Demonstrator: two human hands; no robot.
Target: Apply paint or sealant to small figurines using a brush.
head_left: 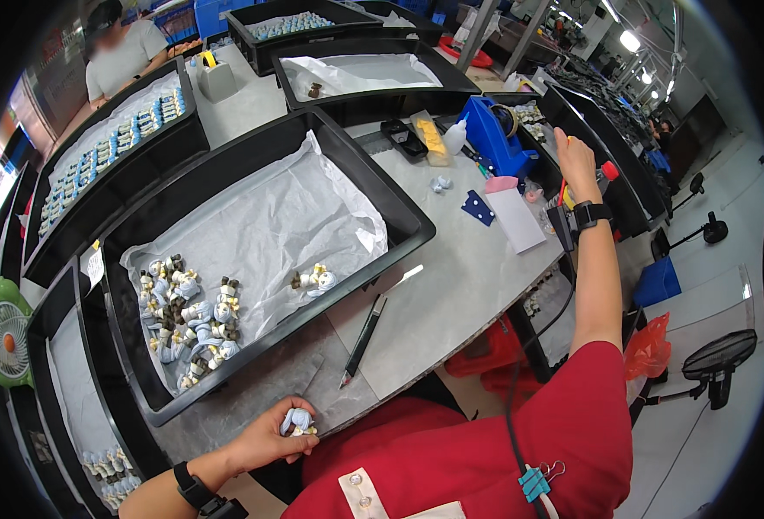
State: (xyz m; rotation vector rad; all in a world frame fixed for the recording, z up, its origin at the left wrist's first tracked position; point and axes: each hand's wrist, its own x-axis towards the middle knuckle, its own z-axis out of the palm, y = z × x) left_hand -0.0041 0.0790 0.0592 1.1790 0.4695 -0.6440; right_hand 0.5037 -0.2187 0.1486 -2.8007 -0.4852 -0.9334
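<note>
Near the table's front edge, my left hand (276,437) is closed around a small figurine (297,422) with a pale blue head and a cream lower part. My right hand (577,164) reaches out to the far right, beside the blue tape dispenser (496,138). Its fingers are curled, and what they grip is mostly hidden; a red-orange strip shows just below them. Under that wrist is a black tool-like piece (562,227) with a cord. Several similar figurines (196,324) lie heaped in the paper-lined black tray (265,324), and one figurine (314,279) lies apart.
A black pen-like tool (364,340) lies on the grey table (408,303). Farther back are a white card (515,221), a dark blue dotted piece (478,208) and a small bottle (455,137). More trays (122,164) surround the table. A green fan (6,333) stands left; a person (124,54) sits beyond.
</note>
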